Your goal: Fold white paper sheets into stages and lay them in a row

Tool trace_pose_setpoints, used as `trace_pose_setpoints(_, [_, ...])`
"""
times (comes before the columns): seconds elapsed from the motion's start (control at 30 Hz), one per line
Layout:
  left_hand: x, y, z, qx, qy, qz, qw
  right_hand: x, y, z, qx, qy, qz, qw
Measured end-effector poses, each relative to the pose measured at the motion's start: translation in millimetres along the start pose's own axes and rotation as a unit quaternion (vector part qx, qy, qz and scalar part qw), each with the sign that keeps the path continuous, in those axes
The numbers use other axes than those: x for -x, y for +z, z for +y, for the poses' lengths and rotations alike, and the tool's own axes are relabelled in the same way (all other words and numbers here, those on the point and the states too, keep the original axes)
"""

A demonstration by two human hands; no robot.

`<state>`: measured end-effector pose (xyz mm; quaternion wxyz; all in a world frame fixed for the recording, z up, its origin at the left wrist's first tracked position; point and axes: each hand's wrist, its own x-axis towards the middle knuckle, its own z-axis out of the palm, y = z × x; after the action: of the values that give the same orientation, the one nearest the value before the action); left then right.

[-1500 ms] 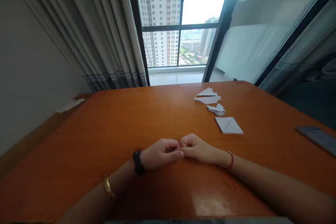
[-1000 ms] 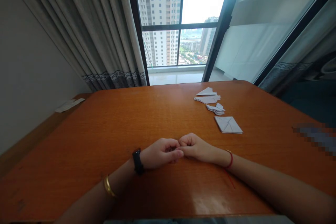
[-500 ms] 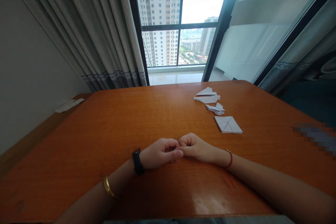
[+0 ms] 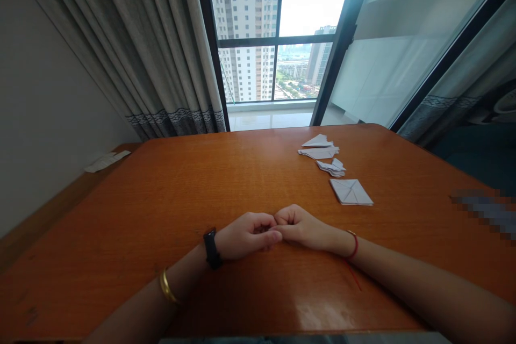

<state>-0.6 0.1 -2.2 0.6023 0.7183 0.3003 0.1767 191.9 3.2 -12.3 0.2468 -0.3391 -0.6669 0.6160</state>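
My left hand point(image 4: 245, 235), with a black watch point(image 4: 212, 248) at the wrist, rests on the wooden table with its fingers curled. Against its fingertips lies my right hand point(image 4: 304, 227), closed, a red string bracelet point(image 4: 353, 244) round that wrist. The two hands touch near the table's front middle, and no object shows in either. Nearest to my right hand is a flat square of folded white paper point(image 4: 350, 192). Behind it lie a small bundle of folded paper point(image 4: 332, 167) and two folded paper planes, one long point(image 4: 320, 152) and one pointed point(image 4: 317, 141).
The brown table point(image 4: 193, 183) reaches toward a glass door and window point(image 4: 276, 40). A white paper point(image 4: 107, 162) lies on the ledge at left. Grey curtains point(image 4: 161, 54) hang behind. A blurred-out item point(image 4: 487, 212) sits at the right table edge.
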Motion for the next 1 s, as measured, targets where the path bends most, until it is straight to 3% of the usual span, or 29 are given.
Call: trace_pose_setpoints(1.0, [1.4,-0.2,1.7,0.002,0.001,-0.004,1.000,0.1,0.5,-1.3,0.003,0.005,0.000,1.000])
